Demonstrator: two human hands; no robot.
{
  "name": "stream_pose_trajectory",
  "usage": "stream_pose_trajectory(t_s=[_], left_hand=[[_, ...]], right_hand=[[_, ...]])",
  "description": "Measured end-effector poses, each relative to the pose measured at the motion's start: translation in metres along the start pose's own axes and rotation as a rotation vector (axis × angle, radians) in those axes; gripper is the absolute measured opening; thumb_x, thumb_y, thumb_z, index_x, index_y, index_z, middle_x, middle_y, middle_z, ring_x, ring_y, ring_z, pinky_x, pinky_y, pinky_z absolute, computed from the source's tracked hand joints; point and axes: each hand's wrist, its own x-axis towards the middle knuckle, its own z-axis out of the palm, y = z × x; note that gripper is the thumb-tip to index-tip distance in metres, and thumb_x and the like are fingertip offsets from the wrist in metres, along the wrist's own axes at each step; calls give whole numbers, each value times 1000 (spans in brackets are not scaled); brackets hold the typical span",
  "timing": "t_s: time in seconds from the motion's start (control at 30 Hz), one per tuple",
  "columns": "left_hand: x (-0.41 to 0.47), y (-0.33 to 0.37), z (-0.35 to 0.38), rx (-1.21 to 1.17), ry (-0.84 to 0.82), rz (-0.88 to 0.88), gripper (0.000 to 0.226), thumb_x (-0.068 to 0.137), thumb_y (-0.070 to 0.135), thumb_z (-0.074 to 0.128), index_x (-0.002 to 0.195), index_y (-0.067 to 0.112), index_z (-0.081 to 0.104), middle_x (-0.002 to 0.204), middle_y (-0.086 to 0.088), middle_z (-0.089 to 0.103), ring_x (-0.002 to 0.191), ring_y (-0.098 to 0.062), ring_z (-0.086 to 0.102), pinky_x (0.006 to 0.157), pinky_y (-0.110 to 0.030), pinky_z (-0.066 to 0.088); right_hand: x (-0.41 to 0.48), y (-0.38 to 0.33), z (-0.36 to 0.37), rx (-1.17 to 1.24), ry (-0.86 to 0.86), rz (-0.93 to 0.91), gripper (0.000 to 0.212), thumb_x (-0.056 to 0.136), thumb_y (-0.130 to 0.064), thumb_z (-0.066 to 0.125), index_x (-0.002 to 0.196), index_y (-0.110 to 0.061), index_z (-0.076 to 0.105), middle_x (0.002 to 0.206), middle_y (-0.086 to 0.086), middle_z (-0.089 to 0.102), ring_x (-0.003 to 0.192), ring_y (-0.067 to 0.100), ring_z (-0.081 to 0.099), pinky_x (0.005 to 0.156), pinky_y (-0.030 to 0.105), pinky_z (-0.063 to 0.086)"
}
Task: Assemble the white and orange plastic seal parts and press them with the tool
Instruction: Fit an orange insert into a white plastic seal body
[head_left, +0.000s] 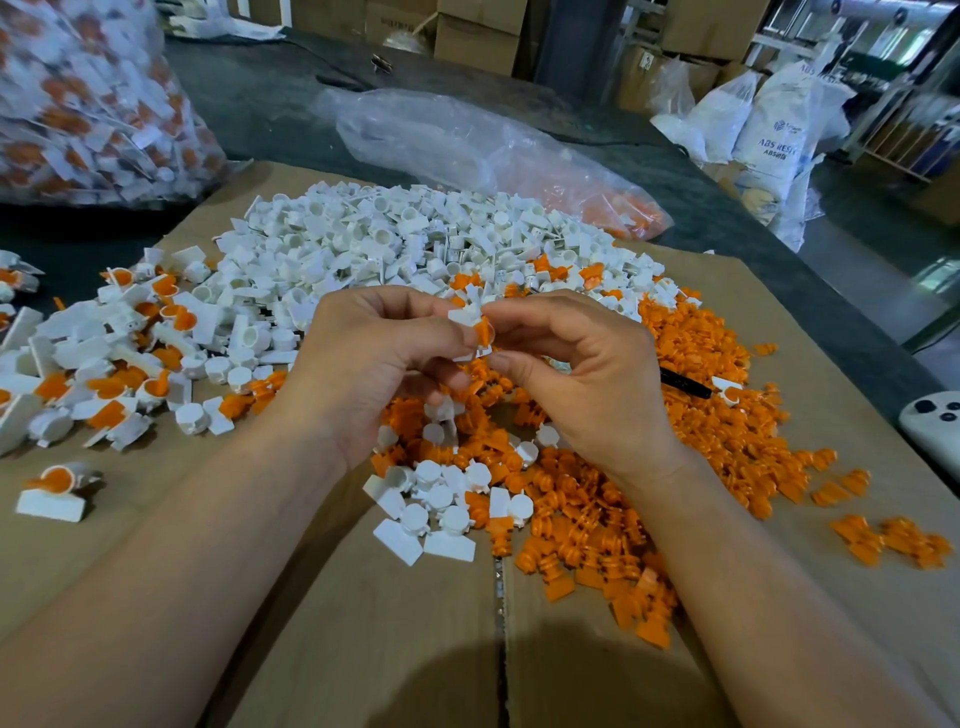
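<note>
Head view: a white seal part (464, 315) and an orange seal part (484, 331) meet in mid-air above the middle of the work area, touching each other between the fingertips of both hands. The left hand (374, 358) pinches the white part with curled fingers and thumb. The right hand (576, 364) pinches the orange part from the other side, its remaining fingers curled in. Directly beneath them lies a spread of loose orange parts (701, 426) with a small cluster of white parts (441, 499) on its near left edge. Behind the hands sits a large heap of white parts (384, 244). To the left lies a scatter of assembled white-and-orange seals (119, 358). A black pen-like tool (685, 385) lies on the orange parts just right of the right hand, partly hidden by it. Everything rests on flattened cardboard (363, 623) over a dark bench (249, 98). At far left stands a clear bag of seals (88, 104); beyond the white heap lies a crumpled clear bag (457, 135) with some orange parts inside. A white phone (935, 421) shows at the right edge.
</note>
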Motion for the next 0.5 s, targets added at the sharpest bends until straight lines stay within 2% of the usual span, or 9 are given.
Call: stream_pose_trajectory(t_s=[0.2, 0.4, 0.5], left_hand=[[-1, 1, 0, -6, -6, -1, 20, 67, -5, 69, 56, 11, 65, 51, -5, 62, 39, -14, 56, 36, -16, 40], [-2, 2, 0, 5, -27, 8, 22, 67, -4, 70, 52, 12, 67, 52, -6, 64, 40, -13, 57, 38, -17, 44], [-2, 2, 1, 6, -23, 17, 23, 68, -6, 69, 53, 11, 67, 53, -9, 65, 41, -14, 58, 39, -17, 46]], right_hand=[[0, -2, 0, 23, 6, -11, 42, 73, 2, 70, 108, -15, 58, 91, -11, 59, 85, 5, 62, 79, 18, 52], [0, -3, 1, 26, 23, -37, 39, 73, 1, 70, 106, -17, 57, 90, -13, 59, 84, 5, 62, 77, 18, 52], [0, -5, 1, 27, 27, -32, 37, 72, -6, 72, 105, -17, 58, 88, -11, 60, 83, 8, 63, 76, 23, 54]])
